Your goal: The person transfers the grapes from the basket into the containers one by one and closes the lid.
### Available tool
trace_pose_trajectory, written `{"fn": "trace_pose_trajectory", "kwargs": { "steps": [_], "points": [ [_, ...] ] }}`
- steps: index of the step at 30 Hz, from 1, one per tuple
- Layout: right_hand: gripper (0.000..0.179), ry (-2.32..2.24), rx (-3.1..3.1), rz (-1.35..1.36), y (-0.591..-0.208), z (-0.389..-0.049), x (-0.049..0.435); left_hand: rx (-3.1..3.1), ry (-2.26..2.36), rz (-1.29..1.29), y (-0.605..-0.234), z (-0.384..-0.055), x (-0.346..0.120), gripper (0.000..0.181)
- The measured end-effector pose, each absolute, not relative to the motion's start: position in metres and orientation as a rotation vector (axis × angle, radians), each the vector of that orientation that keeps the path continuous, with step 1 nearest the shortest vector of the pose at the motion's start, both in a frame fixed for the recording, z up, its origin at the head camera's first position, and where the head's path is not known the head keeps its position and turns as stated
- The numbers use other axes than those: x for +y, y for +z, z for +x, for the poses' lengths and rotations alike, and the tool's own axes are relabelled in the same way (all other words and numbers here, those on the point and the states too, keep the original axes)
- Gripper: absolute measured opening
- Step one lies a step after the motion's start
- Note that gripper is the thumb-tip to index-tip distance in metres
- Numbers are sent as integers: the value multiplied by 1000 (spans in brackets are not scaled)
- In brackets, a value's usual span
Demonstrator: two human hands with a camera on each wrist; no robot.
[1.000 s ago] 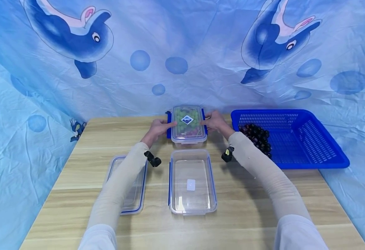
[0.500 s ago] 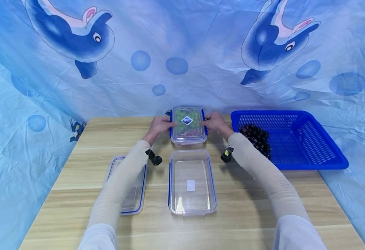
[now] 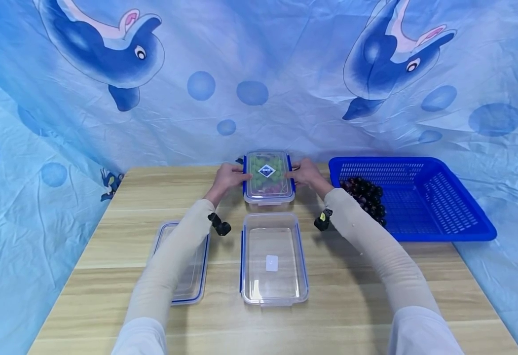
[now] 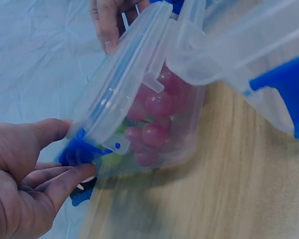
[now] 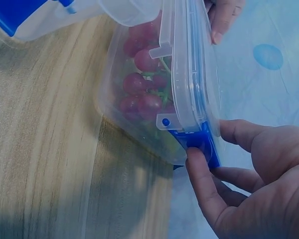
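A clear food container (image 3: pixel 269 196) with its lid on stands at the far edge of the table. Green grapes show through the lid, and red grapes (image 4: pixel 157 103) sit at its near end. My left hand (image 3: pixel 225 180) pinches the left side, thumb on the lid's edge and fingers against a blue latch (image 4: pixel 78 152). On the opposite side my right hand (image 3: pixel 307 173) does the same, with a fingertip on the right blue latch (image 5: pixel 197 142). Both latches lie along the container's sides in the head view.
Nearer stands an uncovered clear container (image 3: pixel 259 281) with nothing in it. A blue-rimmed lid (image 3: pixel 192 276) lies to its left, partly under my left forearm. At the right, a blue basket (image 3: pixel 454 197) holds dark grapes (image 3: pixel 367 195). A dolphin-print curtain (image 3: pixel 285 128) hangs behind.
The left latch stuck out from the container a second ago and has swung in against its side, pushed by my left fingers. My right hand has stayed in place.
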State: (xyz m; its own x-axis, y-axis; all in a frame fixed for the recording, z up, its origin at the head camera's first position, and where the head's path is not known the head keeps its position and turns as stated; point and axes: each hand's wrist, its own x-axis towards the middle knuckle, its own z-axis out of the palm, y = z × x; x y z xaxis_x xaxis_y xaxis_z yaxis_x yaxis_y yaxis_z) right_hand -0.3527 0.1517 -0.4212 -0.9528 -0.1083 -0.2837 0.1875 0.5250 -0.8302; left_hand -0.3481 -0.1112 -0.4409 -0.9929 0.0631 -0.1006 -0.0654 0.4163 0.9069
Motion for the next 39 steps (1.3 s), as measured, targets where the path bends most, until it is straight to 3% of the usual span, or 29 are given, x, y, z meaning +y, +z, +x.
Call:
{"fn": "trace_pose_trajectory", "kwargs": {
  "steps": [6,15,27,39],
  "points": [
    [67,-1427,2440,78,-422,-350,153,2438,1723,-54,-446,-346,-115,51],
    [67,-1495,2364,108,-422,-349,156,2309,1808,0,-450,-347,-120,60],
    [53,-1600,2261,67,-398,-339,165,2469,1751,133,-422,-334,-128,59],
    [57,-1533,2420,-48,-360,-292,179,2655,1640,484,-399,-261,-131,56]
  ]
}}
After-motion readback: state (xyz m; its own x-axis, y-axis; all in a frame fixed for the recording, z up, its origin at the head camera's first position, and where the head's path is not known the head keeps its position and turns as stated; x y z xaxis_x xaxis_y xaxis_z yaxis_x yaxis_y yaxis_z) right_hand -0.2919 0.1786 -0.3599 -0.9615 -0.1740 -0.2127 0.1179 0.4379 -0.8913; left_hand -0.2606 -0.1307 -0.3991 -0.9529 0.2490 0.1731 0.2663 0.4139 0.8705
